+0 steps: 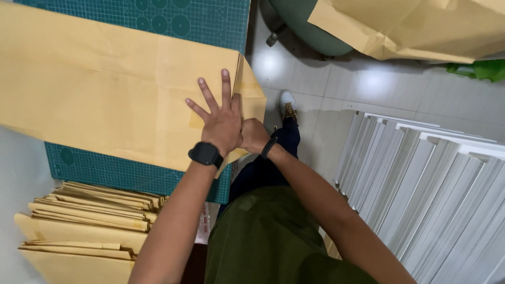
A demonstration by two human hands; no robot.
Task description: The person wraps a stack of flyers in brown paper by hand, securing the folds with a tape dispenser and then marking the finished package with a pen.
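A large sheet of yellow-brown paper lies across a green cutting mat on the table. My left hand rests flat on the sheet near its right end, fingers spread. A black watch sits on that wrist. My right hand is closed into a fist right beside the left, pressing at the folded right edge of the paper. That wrist wears a dark band. Whether the fist pinches the paper's edge is hidden.
A pile of folded yellow-brown envelopes lies at the table's near left. Stacks of white sheets stand on the right. More brown paper hangs at the top right over a green chair base. Below me is tiled floor.
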